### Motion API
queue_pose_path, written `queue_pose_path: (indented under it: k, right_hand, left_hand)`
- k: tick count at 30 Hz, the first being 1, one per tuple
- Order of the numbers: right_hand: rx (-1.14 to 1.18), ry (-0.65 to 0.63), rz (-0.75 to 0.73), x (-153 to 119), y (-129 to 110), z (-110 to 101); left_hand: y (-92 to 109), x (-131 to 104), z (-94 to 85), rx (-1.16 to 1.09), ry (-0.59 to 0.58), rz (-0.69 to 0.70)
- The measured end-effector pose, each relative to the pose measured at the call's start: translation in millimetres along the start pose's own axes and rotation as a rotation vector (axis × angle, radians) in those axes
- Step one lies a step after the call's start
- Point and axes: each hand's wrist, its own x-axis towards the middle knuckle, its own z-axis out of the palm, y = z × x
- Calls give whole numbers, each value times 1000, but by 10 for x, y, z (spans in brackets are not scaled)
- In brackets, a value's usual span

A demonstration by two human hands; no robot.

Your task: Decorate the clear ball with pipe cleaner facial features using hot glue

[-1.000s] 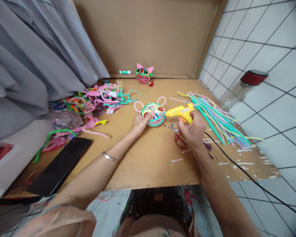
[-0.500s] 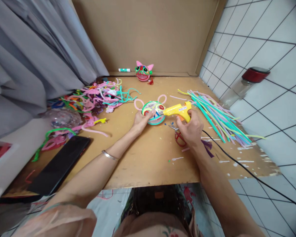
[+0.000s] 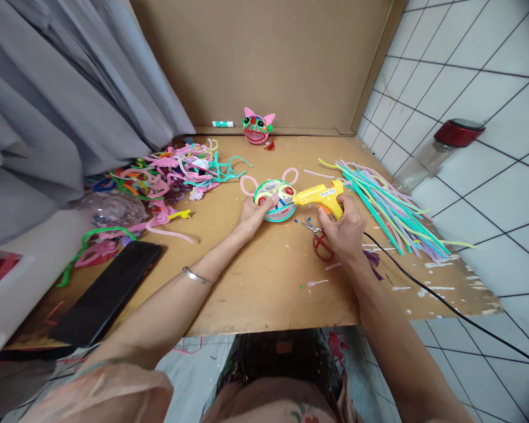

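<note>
My left hand (image 3: 252,216) grips the left edge of a round pipe-cleaner animal face (image 3: 282,215), its fingers closed over the rim. The face has a green and teal outline, two pink loop ears at the top and red and yellow eyes. In my right hand (image 3: 344,228) is a yellow hot glue gun (image 3: 321,195), its nozzle pointing left and touching or just over the face's middle, where small blue pieces show. Red-handled scissors (image 3: 321,245) lie on the table just left of my right hand, partly hidden by it.
Pipe cleaners are heaped at the left (image 3: 180,170) and bundled at the right (image 3: 392,205). A black phone (image 3: 110,294) lies front left. A finished cat-like face (image 3: 255,128) and a glue stick (image 3: 223,124) stand at the back. The gun's black cord (image 3: 441,305) runs right; a glass jar (image 3: 436,153) lies beyond.
Almost nothing differs. My right hand and the glue gun have shifted very slightly to the right; my left hand keeps its hold on the face.
</note>
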Motion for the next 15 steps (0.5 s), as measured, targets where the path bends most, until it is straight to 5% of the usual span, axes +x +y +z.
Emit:
queue_pose_path:
  k: [15]
  right_hand:
    - [10,82,93,36,-10,-21]
  left_hand:
    - [-102,40,-14,-8,-9,38]
